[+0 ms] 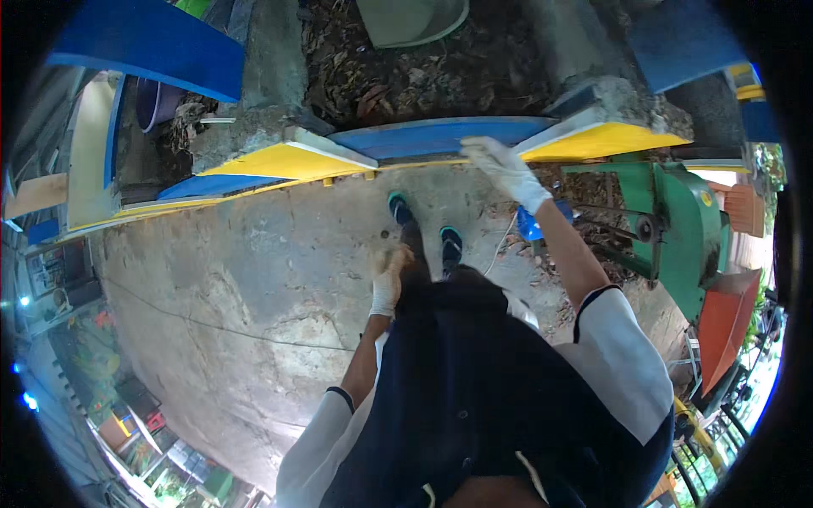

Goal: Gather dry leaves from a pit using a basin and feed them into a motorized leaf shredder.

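Observation:
My right hand (502,170), in a white work glove, reaches forward with its fingers stretched out and nothing visible in them. Its fingertips overlap the front of a blue board (413,138) set between two concrete posts; whether they touch it I cannot tell. My left hand (390,276), also gloved, hangs low beside my left leg. Motion blurs its fingers, and I see no object in it. Behind the blue board lie dark soil and dry leaves (406,86), with a pale green bucket (416,25) at the top of the view.
Yellow-painted panels (279,162) project at both sides of the board. On the right stands a green machine (689,222) with a belt pulley and an orange-red chute (727,330). A blue object (530,223) sits under my right forearm. A thin cord (222,327) crosses the concrete floor (190,273).

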A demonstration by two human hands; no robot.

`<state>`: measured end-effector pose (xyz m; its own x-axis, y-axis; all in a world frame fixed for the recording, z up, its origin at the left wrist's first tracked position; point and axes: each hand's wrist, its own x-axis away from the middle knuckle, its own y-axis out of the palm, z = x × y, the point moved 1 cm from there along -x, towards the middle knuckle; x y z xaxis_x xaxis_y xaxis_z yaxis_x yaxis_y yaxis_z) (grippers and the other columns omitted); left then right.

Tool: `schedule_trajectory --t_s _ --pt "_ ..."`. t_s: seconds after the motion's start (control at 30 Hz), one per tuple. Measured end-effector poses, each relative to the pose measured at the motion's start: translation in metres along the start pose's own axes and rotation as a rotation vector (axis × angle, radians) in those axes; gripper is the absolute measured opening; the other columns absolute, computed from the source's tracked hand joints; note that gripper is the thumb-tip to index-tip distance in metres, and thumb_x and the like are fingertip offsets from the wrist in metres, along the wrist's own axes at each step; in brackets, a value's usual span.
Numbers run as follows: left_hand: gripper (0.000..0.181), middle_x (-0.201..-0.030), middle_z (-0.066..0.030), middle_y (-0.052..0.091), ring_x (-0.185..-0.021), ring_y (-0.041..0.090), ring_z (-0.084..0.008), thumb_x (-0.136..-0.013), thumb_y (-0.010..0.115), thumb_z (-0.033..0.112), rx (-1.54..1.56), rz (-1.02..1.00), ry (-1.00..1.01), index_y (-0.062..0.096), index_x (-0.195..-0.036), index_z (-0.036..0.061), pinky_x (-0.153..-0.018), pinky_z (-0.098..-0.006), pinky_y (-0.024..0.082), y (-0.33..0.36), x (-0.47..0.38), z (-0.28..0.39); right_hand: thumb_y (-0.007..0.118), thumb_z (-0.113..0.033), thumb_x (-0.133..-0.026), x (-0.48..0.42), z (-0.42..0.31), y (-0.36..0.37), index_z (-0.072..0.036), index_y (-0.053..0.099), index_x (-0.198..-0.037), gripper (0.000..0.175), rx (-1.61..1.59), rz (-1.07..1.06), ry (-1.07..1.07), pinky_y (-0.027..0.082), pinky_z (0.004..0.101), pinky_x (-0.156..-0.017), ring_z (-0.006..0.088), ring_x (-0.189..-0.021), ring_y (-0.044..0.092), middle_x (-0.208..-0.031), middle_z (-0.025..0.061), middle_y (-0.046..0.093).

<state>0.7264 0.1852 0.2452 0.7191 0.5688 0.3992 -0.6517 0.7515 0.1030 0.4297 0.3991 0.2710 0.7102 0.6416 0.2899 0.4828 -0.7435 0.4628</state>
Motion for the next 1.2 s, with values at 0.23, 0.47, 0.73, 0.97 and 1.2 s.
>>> schedule_trajectory --t_s 0.23,0.47,0.73,0.97,1.2 --pt "0.033 -0.100 -0.0091 0.068 -0.097 0.061 -0.0179 -0.103 0.049 0.028 -0.520 -0.361 0.050 0.062 -0.114 -0.0005 -0.090 -0.0309 0.045 -0.036 -0.094 0.094 0.050 -0.010 -0.101 0.037 0.000 -0.038 0.000 0.054 -0.133 0.034 0.388 0.712 -0.144 0.046 0.0276 -0.093 0.0129 -0.109 0.056 -0.120 0.0051 0.061" --pt "0.045 -0.120 -0.0149 0.059 -0.112 0.056 -0.0229 -0.097 0.057 0.031 -0.375 -0.518 -0.024 0.054 -0.128 -0.0012 -0.100 -0.0380 0.044 0.051 -0.279 0.109 0.053 -0.028 -0.099 -0.011 0.033 -0.032 -0.007 0.058 -0.134 0.041 1.030 0.430 0.053 0.041 0.0368 -0.108 0.0331 -0.124 0.054 -0.133 0.0201 0.058" --pt "0.061 -0.151 -0.0124 0.043 -0.137 0.041 -0.0331 -0.100 0.046 0.045 -0.036 -0.422 -0.465 0.040 -0.145 0.0045 -0.114 -0.0447 0.032 0.281 -0.390 0.101 0.053 -0.033 -0.098 0.106 0.087 -0.056 -0.013 0.059 -0.131 0.039 0.425 0.859 0.230 0.049 0.0387 -0.096 0.0326 -0.115 0.061 -0.137 0.0157 0.057" --pt "0.074 -0.151 -0.0116 0.043 -0.136 0.045 -0.0311 -0.099 0.047 0.051 0.030 -0.413 -0.733 0.024 -0.154 0.0074 -0.109 -0.0490 0.040 0.350 -0.496 0.070 0.058 -0.028 -0.098 0.396 0.286 0.012 -0.007 0.062 -0.121 0.032 -0.338 2.021 0.121 0.052 0.0302 -0.069 0.0156 -0.083 0.064 -0.098 0.0064 0.066" --pt "0.073 -0.151 -0.0104 0.044 -0.129 0.054 -0.0318 -0.099 0.040 0.058 0.021 -0.311 -0.819 0.024 -0.154 0.0134 -0.100 -0.0505 0.048 0.368 -0.555 0.055 0.057 -0.039 -0.094 0.370 0.313 0.201 0.000 0.064 -0.112 0.044 -0.376 1.943 0.704 0.048 0.0320 -0.057 0.0177 -0.067 0.061 -0.085 0.0092 0.067"
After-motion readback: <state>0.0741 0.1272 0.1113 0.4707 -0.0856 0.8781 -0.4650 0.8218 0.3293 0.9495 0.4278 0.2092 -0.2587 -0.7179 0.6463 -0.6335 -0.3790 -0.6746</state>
